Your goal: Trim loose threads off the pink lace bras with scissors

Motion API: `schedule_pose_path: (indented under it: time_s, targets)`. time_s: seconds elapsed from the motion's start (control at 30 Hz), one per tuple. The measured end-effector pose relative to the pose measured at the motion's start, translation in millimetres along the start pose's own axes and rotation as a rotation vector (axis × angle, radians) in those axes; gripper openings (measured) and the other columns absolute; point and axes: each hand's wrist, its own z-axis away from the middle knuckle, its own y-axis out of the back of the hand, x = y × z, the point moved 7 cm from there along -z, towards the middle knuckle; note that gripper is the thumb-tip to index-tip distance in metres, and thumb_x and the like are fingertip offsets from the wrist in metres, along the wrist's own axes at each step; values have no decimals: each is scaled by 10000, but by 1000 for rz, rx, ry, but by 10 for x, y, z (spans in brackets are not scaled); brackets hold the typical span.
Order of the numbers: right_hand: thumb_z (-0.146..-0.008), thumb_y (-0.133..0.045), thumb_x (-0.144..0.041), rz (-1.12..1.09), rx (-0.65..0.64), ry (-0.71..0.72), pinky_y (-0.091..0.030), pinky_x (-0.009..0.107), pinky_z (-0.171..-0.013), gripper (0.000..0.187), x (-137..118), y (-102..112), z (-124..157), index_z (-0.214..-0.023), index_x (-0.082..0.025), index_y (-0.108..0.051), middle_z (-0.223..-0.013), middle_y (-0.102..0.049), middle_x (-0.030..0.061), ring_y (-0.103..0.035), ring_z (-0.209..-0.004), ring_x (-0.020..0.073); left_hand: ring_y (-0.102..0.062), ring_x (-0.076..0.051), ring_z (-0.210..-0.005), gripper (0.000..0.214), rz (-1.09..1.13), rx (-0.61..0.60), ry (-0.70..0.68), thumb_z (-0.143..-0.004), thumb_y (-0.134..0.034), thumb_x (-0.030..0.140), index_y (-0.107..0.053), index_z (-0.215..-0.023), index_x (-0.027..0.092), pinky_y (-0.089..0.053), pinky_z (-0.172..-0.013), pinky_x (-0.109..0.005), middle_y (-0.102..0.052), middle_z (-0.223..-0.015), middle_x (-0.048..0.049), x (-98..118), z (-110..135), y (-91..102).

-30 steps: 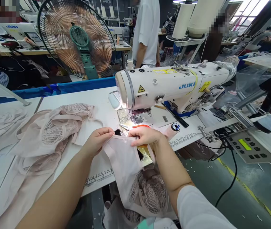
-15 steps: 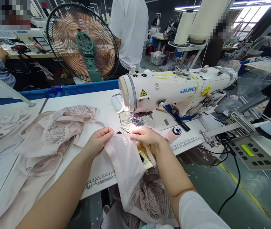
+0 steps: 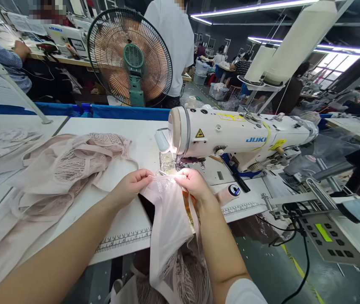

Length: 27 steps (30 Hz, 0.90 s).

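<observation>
A pale pink bra (image 3: 169, 215) with lace cups hangs from both my hands over the table's front edge. Its top edge is stretched between my left hand (image 3: 132, 185), which pinches one end, and my right hand (image 3: 194, 183), which pinches the other. A thin metal blade (image 3: 163, 172) shows beside my right fingertips; the rest of that tool is hidden, so I cannot tell its kind. Just beyond my fingers is the lit needle area of a white sewing machine (image 3: 230, 131). The lower part of the bra hangs below the tabletop.
More pale pink bras (image 3: 78, 164) lie heaped at the left of the table (image 3: 119, 236). A pink thread spool (image 3: 228, 194) lies right of my right hand. A control panel (image 3: 328, 236) juts out at the right. Behind the table stand a fan (image 3: 132, 59) and a person in white (image 3: 170, 42).
The camera view has shifted, so the machine and fan appear farther right. My hands keep their pinch on the bra, and its top edge now looks more folded between them.
</observation>
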Motion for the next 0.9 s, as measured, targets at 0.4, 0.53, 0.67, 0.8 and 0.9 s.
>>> schedule_pose_path:
  time_s: [0.4,0.53,0.67,0.8,0.9]
  targets:
    - [-672,-557,-366,6,42,-22,-335,219,-509,208,6,-18,-28,-630,-165,-530,-556,-472,-25,-433,-561,107,-373,-95,-494,214,-75,39,-35,-705,-570,378,-537,-668,170,-277,-474,-213,-434,-549,43,13,18,-21]
    - [-661,-567,-384,-2,44,-21,-315,220,-491,230,8,-42,-31,-602,-174,-495,-535,-445,-34,-407,-533,101,-347,-92,-484,165,-108,78,-70,-686,-571,325,-524,-632,177,-256,-462,-212,-411,-529,49,44,38,-25]
    - [-643,-554,-324,4,77,62,-300,223,-498,232,-40,-39,-36,-531,-185,-407,-519,-399,-47,-374,-517,92,-348,-92,-485,128,-79,265,-121,-669,-544,258,-488,-586,179,-260,-458,-216,-404,-520,48,64,37,133]
    - [-652,-498,-281,-8,129,79,-279,224,-493,211,-51,-25,-35,-521,-192,-359,-503,-346,-55,-328,-497,85,-335,-85,-477,146,25,497,-168,-639,-537,222,-441,-538,180,-259,-457,-217,-376,-506,54,84,72,328]
    - [-640,-503,-275,17,135,96,-284,228,-512,197,-94,-48,-20,-517,-191,-375,-516,-363,-49,-344,-523,93,-340,-90,-480,122,-25,417,-164,-634,-545,227,-461,-558,183,-260,-461,-222,-382,-508,55,108,58,262]
